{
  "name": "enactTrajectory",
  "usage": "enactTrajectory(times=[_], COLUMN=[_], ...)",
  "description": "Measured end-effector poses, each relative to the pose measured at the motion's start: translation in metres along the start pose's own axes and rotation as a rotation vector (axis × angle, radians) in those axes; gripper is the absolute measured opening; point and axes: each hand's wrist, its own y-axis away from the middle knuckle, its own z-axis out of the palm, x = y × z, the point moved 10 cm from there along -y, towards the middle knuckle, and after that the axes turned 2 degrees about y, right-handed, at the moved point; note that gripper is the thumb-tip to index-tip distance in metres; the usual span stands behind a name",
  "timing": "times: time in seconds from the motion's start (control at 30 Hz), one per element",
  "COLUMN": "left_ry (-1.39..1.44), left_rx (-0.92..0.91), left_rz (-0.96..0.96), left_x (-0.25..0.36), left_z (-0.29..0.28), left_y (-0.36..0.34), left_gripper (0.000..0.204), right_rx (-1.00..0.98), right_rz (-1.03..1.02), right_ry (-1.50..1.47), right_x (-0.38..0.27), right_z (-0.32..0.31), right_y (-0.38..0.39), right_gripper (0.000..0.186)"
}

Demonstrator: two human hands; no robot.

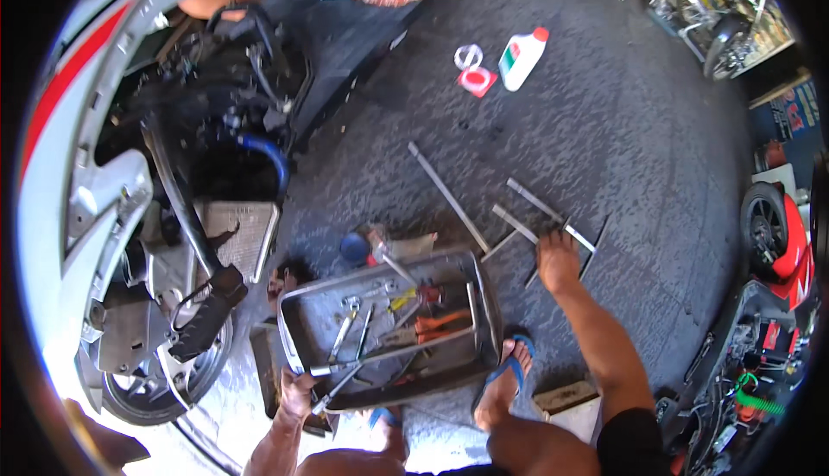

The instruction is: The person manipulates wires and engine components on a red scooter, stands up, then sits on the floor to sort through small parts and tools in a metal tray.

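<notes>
The left hand (296, 392) is gripping a long tool (393, 355) lying sideways across the tool tray (484, 303). The right hand (557, 262) is reaching farther out, fingers closing on metal strips (540, 208) on the ground.

A white plastic bottle (522, 59) with a red cap and a red-green label lies on the floor, beside a small red packet (477, 81).
</notes>
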Motion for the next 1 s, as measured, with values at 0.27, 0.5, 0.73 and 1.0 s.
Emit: enactTrajectory(times=[0.27,0.5,0.73,1.0], left_ry=[0.093,0.160,-0.015,-0.058], left_rx=[0.329,0.453,0.316,-0.020], left_rz=[0.089,0.134,0.109,-0.176], left_x=[-0.059,-0.075,-0.033,-0.030], left_z=[-0.093,-0.086,-0.046,0.053], left_y=[0.067,0.109,0.091,-0.011], left_gripper=[0.051,0.041,0.025,0.030], right_rx=[-0.263,-0.371,-0.441,-0.188], right_rz=[-0.140,-0.142,-0.074,-0.073], right_ry=[-0.349,-0.318,-0.334,-0.230], right_x=[-0.080,-0.145,-0.046,0.104], right_z=[-0.031,-0.007,-0.032,0.024], right_y=[-0.082,-0.105,-0.089,-0.008], right_gripper=[0.025,0.045,0.041,0.027])
